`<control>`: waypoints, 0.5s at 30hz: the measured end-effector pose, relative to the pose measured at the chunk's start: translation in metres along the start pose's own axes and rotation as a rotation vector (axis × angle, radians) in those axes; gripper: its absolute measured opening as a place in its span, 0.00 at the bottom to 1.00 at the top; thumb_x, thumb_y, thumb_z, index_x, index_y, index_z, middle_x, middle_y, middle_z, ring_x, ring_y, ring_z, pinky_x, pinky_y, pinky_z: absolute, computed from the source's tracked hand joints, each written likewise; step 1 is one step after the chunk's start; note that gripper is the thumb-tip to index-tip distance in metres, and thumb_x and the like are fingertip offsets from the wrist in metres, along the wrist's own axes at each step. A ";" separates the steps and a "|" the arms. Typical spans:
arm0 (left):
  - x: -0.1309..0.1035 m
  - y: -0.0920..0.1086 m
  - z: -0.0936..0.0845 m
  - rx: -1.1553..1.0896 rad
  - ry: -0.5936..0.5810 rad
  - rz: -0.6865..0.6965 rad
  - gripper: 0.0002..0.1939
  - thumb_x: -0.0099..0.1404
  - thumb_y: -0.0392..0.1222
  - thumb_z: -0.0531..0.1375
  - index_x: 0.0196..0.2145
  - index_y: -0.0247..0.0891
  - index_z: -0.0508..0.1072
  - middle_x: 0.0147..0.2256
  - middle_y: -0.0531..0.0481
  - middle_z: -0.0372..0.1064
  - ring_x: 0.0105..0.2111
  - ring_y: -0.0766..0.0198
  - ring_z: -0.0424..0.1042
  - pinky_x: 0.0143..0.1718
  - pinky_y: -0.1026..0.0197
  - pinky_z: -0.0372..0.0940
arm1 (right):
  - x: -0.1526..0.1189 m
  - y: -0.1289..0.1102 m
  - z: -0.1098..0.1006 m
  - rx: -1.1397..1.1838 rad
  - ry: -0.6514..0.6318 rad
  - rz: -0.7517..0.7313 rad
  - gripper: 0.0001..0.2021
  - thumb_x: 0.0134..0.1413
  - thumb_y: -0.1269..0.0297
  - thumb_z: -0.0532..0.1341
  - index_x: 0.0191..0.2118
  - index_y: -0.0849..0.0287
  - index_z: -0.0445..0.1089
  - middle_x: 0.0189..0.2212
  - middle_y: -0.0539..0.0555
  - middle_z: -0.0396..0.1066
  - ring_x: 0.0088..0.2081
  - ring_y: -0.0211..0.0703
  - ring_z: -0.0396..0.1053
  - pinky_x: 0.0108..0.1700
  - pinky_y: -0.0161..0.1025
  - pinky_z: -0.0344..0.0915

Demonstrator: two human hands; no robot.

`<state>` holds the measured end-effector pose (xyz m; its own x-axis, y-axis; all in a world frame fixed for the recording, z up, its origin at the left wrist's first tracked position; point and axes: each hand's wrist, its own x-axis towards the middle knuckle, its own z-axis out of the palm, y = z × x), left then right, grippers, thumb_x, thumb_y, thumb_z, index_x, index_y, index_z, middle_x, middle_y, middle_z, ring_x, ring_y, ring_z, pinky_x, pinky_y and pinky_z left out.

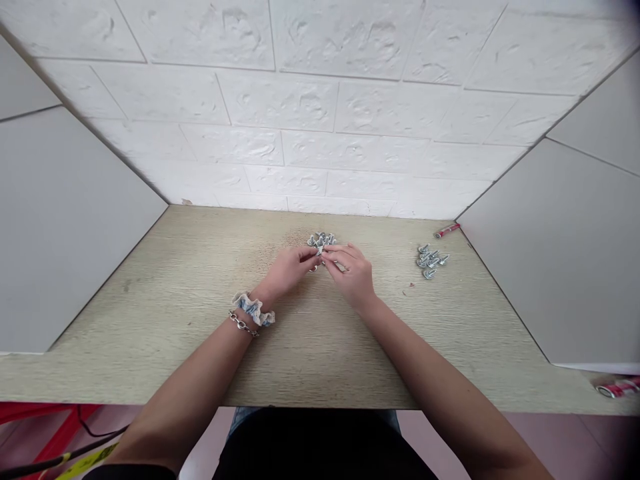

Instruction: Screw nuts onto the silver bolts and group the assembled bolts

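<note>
In the middle of the table, my left hand (286,272) and my right hand (354,275) meet fingertip to fingertip. Both pinch a small silvery screw (321,251) between thumb and fingers, and the fingertips cover most of it. Just behind the fingers lies a small pile of metal screws with wide washer-like heads (323,237), partly hidden by my hands. A second group of similar screws (431,260) lies loose to the right, apart from my right hand. On my left wrist are a ruffled scrunchie and a chain bracelet.
The wooden table (320,360) runs back to a white brick-patterned wall (310,147). Grey panels (85,233) (565,253) stand on both sides. A red cylinder (447,231) lies by the right panel, another red cylinder (619,388) at the front right edge. Brownish specks dot the tabletop left of the pile.
</note>
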<state>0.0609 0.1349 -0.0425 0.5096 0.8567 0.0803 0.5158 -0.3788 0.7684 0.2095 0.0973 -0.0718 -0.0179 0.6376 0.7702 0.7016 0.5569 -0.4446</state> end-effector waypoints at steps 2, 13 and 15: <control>0.000 0.001 0.000 0.000 0.000 0.001 0.15 0.60 0.48 0.51 0.27 0.35 0.69 0.23 0.55 0.65 0.25 0.69 0.62 0.28 0.66 0.54 | 0.000 0.000 0.000 0.017 -0.004 -0.002 0.06 0.53 0.67 0.57 0.31 0.55 0.71 0.36 0.48 0.72 0.39 0.37 0.69 0.51 0.42 0.58; -0.001 0.001 0.000 0.028 0.010 0.015 0.12 0.59 0.43 0.50 0.28 0.36 0.71 0.24 0.55 0.67 0.26 0.69 0.63 0.29 0.66 0.55 | 0.001 -0.003 -0.001 0.065 -0.115 0.055 0.07 0.54 0.66 0.55 0.34 0.56 0.71 0.38 0.50 0.71 0.41 0.39 0.68 0.50 0.43 0.60; -0.003 0.002 0.000 0.010 0.014 0.017 0.12 0.58 0.42 0.51 0.31 0.36 0.72 0.25 0.54 0.67 0.27 0.68 0.64 0.30 0.66 0.55 | 0.001 -0.005 -0.002 0.086 -0.130 0.097 0.08 0.53 0.65 0.55 0.37 0.56 0.70 0.38 0.51 0.71 0.41 0.40 0.67 0.49 0.42 0.61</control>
<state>0.0600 0.1315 -0.0414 0.5090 0.8547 0.1021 0.5142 -0.3970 0.7602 0.2070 0.0940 -0.0683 -0.0485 0.7508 0.6587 0.6412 0.5291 -0.5559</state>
